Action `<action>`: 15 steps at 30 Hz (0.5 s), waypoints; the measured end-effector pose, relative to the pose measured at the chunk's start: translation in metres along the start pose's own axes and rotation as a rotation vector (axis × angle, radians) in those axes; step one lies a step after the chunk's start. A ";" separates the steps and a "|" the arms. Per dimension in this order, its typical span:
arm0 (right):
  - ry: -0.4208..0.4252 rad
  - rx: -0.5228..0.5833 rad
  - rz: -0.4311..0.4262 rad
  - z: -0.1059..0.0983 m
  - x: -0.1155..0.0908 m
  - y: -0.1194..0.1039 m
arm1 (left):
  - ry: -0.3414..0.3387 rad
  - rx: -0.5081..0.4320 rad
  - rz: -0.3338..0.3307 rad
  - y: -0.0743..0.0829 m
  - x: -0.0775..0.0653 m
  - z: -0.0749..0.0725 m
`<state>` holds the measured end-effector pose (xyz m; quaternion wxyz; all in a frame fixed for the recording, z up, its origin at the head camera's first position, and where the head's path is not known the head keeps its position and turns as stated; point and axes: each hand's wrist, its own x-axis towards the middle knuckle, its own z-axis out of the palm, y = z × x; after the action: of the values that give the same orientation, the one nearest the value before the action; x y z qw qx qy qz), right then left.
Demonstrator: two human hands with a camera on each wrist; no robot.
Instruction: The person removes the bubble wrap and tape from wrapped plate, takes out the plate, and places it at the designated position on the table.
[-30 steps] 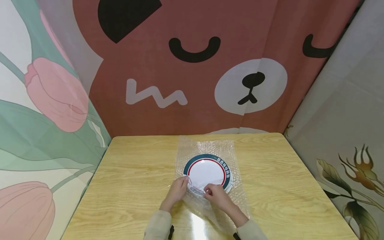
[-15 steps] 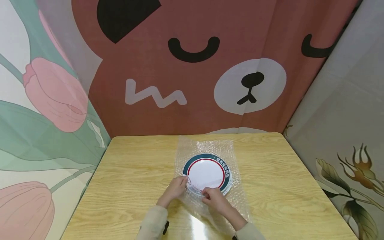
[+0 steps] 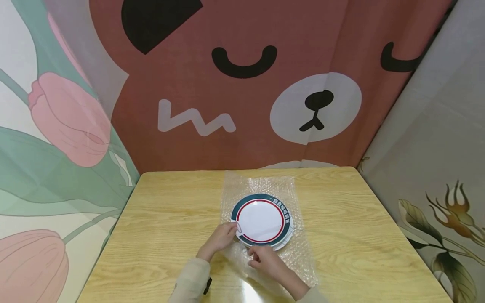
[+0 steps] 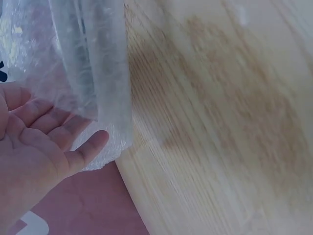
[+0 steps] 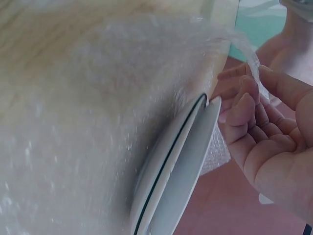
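Observation:
A round white plate (image 3: 261,219) with a dark teal band and a red ring lies face up on a second white plate (image 5: 188,169). Both rest on a sheet of bubble wrap (image 3: 304,250). At the plate's left rim, my left hand (image 3: 221,237) pinches the edge; its thumb side is up, and in the left wrist view its fingers (image 4: 54,120) reach in beneath the wrap. Just in front of the near rim, my right hand (image 3: 266,261) has curled fingers. The right wrist view shows it pinching an edge of the bubble wrap.
A light wood-grain table (image 3: 170,210) carries everything. Behind it hangs a reddish curtain (image 3: 189,147) with a bear face. Flower-printed cloths (image 3: 75,185) stand along both sides.
My right hand has moved toward me and slightly left, drawing the bubble wrap back. The plate's near rim, earlier under the film, now shows plainly. My left hand has stayed at the left rim.

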<state>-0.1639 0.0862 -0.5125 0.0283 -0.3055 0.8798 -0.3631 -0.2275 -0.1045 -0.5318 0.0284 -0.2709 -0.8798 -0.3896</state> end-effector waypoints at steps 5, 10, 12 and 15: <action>-0.041 -0.015 -0.030 0.007 -0.003 -0.004 | -0.058 0.047 -0.041 0.011 0.002 -0.004; -0.082 -0.009 -0.022 0.012 -0.005 -0.009 | -0.084 0.058 -0.045 0.010 0.003 -0.003; -0.102 -0.011 -0.022 0.014 -0.006 -0.011 | -0.092 0.052 -0.054 0.010 0.003 -0.003; -0.124 -0.032 -0.063 0.018 -0.007 -0.013 | -0.105 0.048 -0.073 0.008 0.002 -0.003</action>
<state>-0.1461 0.0717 -0.5187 0.0662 -0.3555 0.8720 -0.3299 -0.2258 -0.1007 -0.5236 -0.0255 -0.2578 -0.8984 -0.3546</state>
